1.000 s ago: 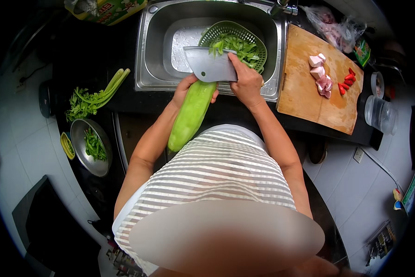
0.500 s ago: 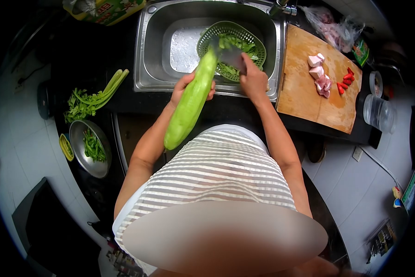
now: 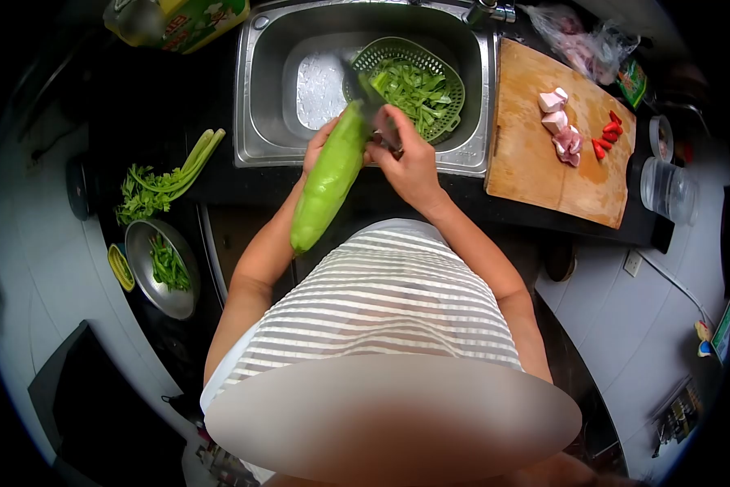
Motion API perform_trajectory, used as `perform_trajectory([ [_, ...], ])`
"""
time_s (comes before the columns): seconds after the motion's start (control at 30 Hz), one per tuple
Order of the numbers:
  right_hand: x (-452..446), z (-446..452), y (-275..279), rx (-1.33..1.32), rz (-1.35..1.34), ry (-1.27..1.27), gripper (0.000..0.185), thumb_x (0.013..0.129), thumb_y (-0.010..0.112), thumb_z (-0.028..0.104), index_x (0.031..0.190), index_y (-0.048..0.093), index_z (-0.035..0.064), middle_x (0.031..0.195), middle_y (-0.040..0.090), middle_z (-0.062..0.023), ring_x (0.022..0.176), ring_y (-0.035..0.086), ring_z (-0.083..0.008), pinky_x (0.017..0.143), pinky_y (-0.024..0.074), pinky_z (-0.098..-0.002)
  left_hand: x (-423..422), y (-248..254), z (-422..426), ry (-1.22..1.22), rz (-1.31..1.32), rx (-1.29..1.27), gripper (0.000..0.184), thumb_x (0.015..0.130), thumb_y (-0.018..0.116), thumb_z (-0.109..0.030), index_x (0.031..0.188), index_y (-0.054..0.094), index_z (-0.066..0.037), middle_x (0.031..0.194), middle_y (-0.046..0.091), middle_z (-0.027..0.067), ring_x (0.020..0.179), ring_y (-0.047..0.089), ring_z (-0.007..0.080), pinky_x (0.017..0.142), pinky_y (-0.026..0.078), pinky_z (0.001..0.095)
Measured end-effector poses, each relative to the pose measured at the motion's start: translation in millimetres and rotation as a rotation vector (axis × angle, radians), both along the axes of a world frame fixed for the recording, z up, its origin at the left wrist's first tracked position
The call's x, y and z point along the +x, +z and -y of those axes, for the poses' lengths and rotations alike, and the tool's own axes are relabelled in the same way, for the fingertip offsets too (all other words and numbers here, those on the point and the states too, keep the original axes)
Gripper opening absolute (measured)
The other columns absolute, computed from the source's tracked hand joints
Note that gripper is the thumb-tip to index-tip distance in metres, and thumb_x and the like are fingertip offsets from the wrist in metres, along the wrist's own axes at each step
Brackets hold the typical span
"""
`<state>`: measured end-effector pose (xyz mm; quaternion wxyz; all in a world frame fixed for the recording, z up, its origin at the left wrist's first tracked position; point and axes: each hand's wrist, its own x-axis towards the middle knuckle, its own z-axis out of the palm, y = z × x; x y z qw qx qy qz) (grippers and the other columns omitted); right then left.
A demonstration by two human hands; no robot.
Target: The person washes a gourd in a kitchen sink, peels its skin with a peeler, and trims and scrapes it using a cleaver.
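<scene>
My left hand [image 3: 319, 144] is wrapped round a long, pale green gourd [image 3: 326, 183], which slants over the sink's front edge with its lower end near my shirt. Closed on a kitchen knife [image 3: 365, 85], my right hand [image 3: 412, 162] is beside the gourd's upper end. The dark blade is smeared by motion, and its handle is mostly hidden by the fingers. A small light green piece [image 3: 378, 82] shows close to the blade, above the colander. Inside the sink, the green colander [image 3: 454, 118] holds cut leafy greens [image 3: 414, 91].
The steel sink [image 3: 247, 97] has a tap [image 3: 488, 11] at its back right. Right of it, a wooden cutting board [image 3: 527, 178] bears meat pieces [image 3: 555, 122] and red chili pieces [image 3: 610, 134]. Celery [image 3: 170, 183] and a metal bowl [image 3: 182, 302] of cut greens lie left.
My right hand and the knife have moved left and closer to the gourd's upper end. That end now looks shorter, and a light green piece appears above the colander.
</scene>
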<state>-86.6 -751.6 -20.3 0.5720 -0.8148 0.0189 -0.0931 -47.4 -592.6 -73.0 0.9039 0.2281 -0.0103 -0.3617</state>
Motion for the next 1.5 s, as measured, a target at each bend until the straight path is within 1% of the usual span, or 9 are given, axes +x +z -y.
perform_trajectory([
  [0.1, 2, 0, 1, -0.229, 0.161, 0.035, 0.058, 0.062, 0.067, 0.011, 0.115, 0.045, 0.0039, 0.088, 0.06, -0.0136, 0.069, 0.06, -0.0253, 0.058, 0.0469, -0.0315, -3, 5, 12, 0.076, -0.125, -0.268, 0.048, 0.086, 0.043, -0.033, 0.124, 0.036, -0.005, 0.119, 0.047, 0.0131, 0.105, 0.049, 0.0289, 0.085, 0.044, 0.0436],
  [0.23, 2, 7, 5, -0.428, 0.21, 0.104, 0.063, 0.056, 0.068, 0.009, 0.115, 0.047, 0.0063, 0.083, 0.06, -0.0125, 0.064, 0.057, -0.0261, 0.056, 0.0452, -0.0321, -5, -2, 10, 0.142, -0.214, -0.004, 0.056, 0.081, 0.046, -0.043, 0.121, 0.038, -0.006, 0.118, 0.047, 0.0125, 0.105, 0.049, 0.0281, 0.086, 0.044, 0.0442],
  [0.3, 6, 9, 8, -0.448, 0.207, 0.12, 0.063, 0.055, 0.067, 0.009, 0.115, 0.047, 0.0065, 0.079, 0.059, -0.012, 0.063, 0.057, -0.0259, 0.056, 0.0448, -0.0323, -4, -5, 5, -0.003, -0.953, -0.873, 0.059, 0.079, 0.045, -0.048, 0.119, 0.041, -0.005, 0.112, 0.051, 0.0138, 0.096, 0.054, 0.0279, 0.079, 0.048, 0.0421],
  [0.37, 9, 12, 7, -0.47, 0.206, 0.133, 0.063, 0.055, 0.065, 0.008, 0.115, 0.047, 0.0066, 0.076, 0.058, -0.0114, 0.061, 0.056, -0.0257, 0.056, 0.0445, -0.0325, -5, -8, 2, 0.004, -0.153, -0.064, 0.059, 0.079, 0.044, -0.05, 0.116, 0.043, -0.004, 0.102, 0.055, 0.0157, 0.083, 0.057, 0.0274, 0.071, 0.051, 0.0403],
  [0.4, 10, 14, 5, -0.491, 0.212, 0.137, 0.062, 0.055, 0.064, 0.007, 0.114, 0.047, 0.0064, 0.073, 0.057, -0.011, 0.06, 0.055, -0.0254, 0.055, 0.0441, -0.0327, -3, 9, 2, -0.02, -0.181, 0.063, 0.061, 0.077, 0.044, -0.052, 0.113, 0.045, -0.003, 0.094, 0.057, 0.0172, 0.075, 0.058, 0.0271, 0.065, 0.051, 0.0388],
  [0.87, 9, 20, -6, -0.476, 0.257, 0.102, 0.061, 0.055, 0.058, 0.001, 0.116, 0.047, 0.0067, 0.08, 0.059, -0.0116, 0.063, 0.056, -0.0251, 0.058, 0.0455, -0.032, -9, 44, 10, -0.055, -0.134, 0.122, 0.051, 0.077, 0.045, -0.035, 0.108, 0.047, 0.005, 0.088, 0.057, 0.0204, 0.075, 0.057, 0.0286, 0.065, 0.05, 0.0368],
  [1.03, 13, 24, -17, -0.579, 0.318, 0.049, 0.059, 0.056, 0.058, 0.002, 0.114, 0.047, 0.0074, 0.065, 0.05, -0.007, 0.055, 0.052, -0.0226, 0.052, 0.0422, -0.0321, -11, 49, 9, -0.077, -0.205, 0.146, 0.048, 0.079, 0.041, -0.032, 0.106, 0.048, 0.007, 0.084, 0.057, 0.0214, 0.075, 0.057, 0.0283, 0.066, 0.049, 0.0363],
  [1.27, 16, 30, -29, -0.591, 0.333, 0.076, 0.06, 0.055, 0.058, 0.002, 0.114, 0.047, 0.0078, 0.064, 0.049, -0.0063, 0.056, 0.052, -0.022, 0.052, 0.0418, -0.0316, -15, 39, 7, -0.089, -0.208, 0.121, 0.049, 0.076, 0.045, -0.031, 0.11, 0.046, 0.005, 0.089, 0.055, 0.0194, 0.075, 0.057, 0.0288, 0.064, 0.05, 0.0359],
  [1.5, 19, 57, -49, -0.599, 0.092, -0.07, 0.054, 0.061, 0.058, 0.005, 0.114, 0.047, 0.0111, 0.081, 0.059, -0.0117, 0.067, 0.059, -0.025, 0.058, 0.0473, -0.0355, -21, 50, 0, -0.107, -0.102, 0.191, 0.052, 0.073, 0.048, -0.031, 0.116, 0.042, -0.002, 0.097, 0.051, 0.0156, 0.071, 0.053, 0.0273, 0.06, 0.049, 0.0337],
])
